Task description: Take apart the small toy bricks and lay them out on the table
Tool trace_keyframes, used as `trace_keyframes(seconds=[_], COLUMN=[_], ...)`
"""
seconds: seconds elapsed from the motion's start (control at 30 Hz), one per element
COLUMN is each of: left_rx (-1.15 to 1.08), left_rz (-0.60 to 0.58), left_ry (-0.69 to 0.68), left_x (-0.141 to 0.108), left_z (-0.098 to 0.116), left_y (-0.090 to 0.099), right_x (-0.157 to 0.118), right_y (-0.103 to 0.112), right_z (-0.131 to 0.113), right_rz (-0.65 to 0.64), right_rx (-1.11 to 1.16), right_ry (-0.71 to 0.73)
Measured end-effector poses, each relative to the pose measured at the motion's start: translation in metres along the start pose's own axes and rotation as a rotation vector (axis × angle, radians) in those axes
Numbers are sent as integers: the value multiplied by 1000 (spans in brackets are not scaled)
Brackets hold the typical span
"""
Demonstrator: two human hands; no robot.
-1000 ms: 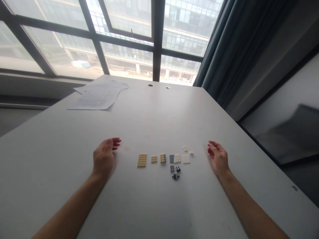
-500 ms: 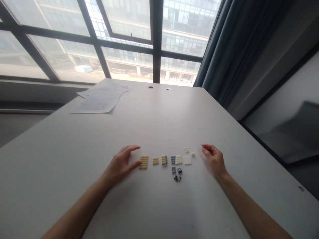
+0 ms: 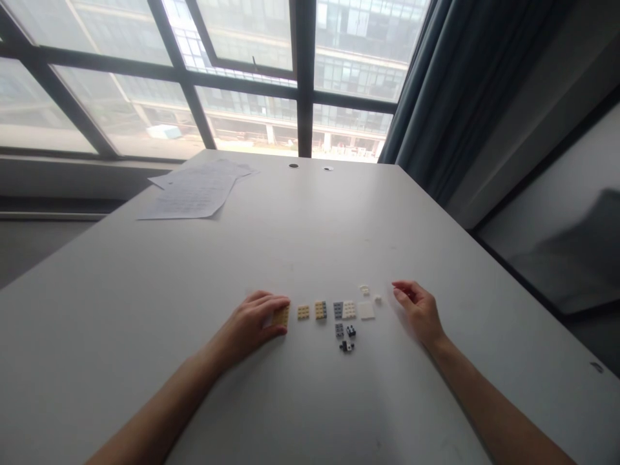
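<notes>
A large tan studded plate (image 3: 281,315) lies at the left end of a row of small bricks, with the thumb and fingers of my left hand (image 3: 259,320) closed on its two ends. Right of it come a small tan plate (image 3: 303,312), a tan and grey piece (image 3: 320,310), a dark grey plate (image 3: 338,310), a white studded plate (image 3: 349,310) and a smooth white tile (image 3: 366,311). My right hand (image 3: 417,307) is beside the row's right end, its fingertips pinched together; whether anything is between them is too small to tell.
Below the row lie a grey piece (image 3: 339,330), a dark brick (image 3: 351,330) and a black and grey piece (image 3: 347,347). Small white pieces (image 3: 365,290) are above the tile. Printed papers (image 3: 194,190) lie at the white table's (image 3: 310,239) back left.
My left hand has moved right over the large tan plate, and its fingers have closed on it. The right hand has barely moved. The view has shifted slightly.
</notes>
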State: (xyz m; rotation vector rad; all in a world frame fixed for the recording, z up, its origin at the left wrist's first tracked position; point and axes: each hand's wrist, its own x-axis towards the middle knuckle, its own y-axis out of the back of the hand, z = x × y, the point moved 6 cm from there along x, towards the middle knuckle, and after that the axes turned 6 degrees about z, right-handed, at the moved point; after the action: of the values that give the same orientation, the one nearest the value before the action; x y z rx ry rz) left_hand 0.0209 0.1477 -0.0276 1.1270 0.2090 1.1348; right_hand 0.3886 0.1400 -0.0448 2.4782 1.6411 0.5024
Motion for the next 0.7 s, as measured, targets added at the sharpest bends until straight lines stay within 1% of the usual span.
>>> trace_keyframes(seconds=[0.27,0.4,0.5,0.6,0.67,0.7], left_rx=[19,9,-15,-48,-58,-60], left_rz=[9,44,65,103,144,159], left_ry=[-34,3,44,36,2,-17], left_x=[1,1,7,28,52,67], left_z=[3,4,2,8,19,27], left_y=[-4,-1,5,14,17,15], right_x=[-1,-1,-1,0,1,2], right_y=[-1,-1,-1,-1,0,2], right_z=[-3,-3,-3,-2,0,1], right_rz=[-9,-3,0,20,59,90], right_rx=[-14,-15,-13,1,22,39], right_ry=[4,8,8,5,7,8])
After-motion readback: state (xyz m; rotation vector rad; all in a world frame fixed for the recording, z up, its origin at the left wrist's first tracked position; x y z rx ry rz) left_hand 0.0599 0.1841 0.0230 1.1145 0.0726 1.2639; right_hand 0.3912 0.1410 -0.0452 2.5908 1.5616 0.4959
